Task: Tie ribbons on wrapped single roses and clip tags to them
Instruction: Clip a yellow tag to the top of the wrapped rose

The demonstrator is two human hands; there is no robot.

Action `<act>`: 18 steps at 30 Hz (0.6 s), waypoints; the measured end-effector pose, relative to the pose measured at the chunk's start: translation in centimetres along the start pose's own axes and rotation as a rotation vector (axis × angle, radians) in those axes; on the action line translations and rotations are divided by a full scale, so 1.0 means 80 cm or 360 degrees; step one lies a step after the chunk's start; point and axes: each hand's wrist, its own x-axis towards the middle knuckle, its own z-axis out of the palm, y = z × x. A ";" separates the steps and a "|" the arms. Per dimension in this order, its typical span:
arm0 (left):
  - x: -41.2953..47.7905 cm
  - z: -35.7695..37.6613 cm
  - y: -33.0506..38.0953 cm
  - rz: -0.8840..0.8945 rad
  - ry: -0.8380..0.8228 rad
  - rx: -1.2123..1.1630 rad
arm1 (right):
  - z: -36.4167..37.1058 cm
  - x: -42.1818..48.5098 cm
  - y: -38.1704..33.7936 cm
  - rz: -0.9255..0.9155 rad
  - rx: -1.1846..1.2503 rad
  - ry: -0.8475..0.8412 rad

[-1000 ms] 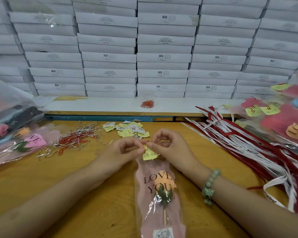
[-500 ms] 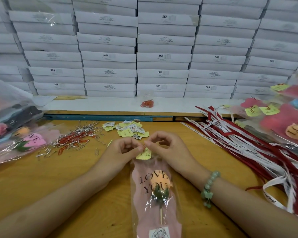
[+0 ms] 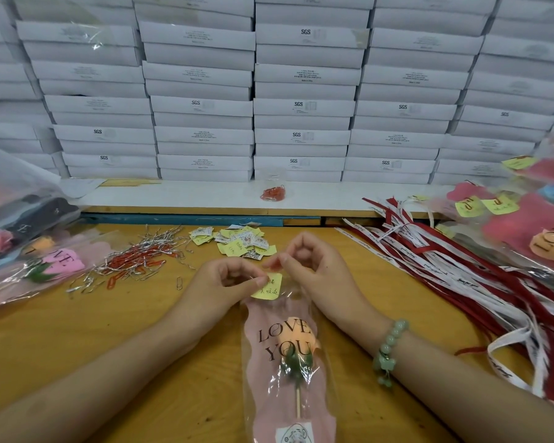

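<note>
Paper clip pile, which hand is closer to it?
Left. The left hand, pinching the yellow tag, is just right of the paper clip pile; the right hand, pinching a red clip, is farther right.

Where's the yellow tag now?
Middle of the head view: the left hand pinches the yellow tag at the top of the wrapped rose, while the right hand pinches a red clip beside it.

Wooden counter (image 3: pixel 77 346), pretty cluttered. A pink-wrapped rose (image 3: pixel 288 372) lies at 6 o'clock and a heap of yellow tags (image 3: pixel 237 243) at 12. There's a tangle of red paper clips and silver twist ties (image 3: pixel 135 266) at 10, with one loose clip (image 3: pixel 179 283) just beside it. Red and white ribbons (image 3: pixel 461 276) sprawl at 3. Bagged roses are piled at 9 (image 3: pixel 29 263) and 2 (image 3: pixel 525 231).
</note>
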 end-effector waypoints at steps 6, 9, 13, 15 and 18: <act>-0.001 0.000 0.001 0.0003 0.0005 0.0005 | -0.002 0.005 0.003 0.0006 0.0022 0.0211; -0.001 0.000 0.002 -0.0007 0.0005 -0.0016 | -0.005 0.007 0.006 0.0037 -0.0116 0.0272; 0.000 0.001 0.001 -0.0016 0.0024 0.0002 | -0.007 0.007 0.008 0.0084 -0.0280 0.0286; 0.000 0.001 0.001 0.0001 0.0023 0.0008 | -0.006 0.007 0.007 0.0108 -0.0320 0.0251; -0.001 0.001 0.001 0.0031 0.0033 0.0003 | -0.005 0.007 0.007 0.0137 -0.0367 0.0215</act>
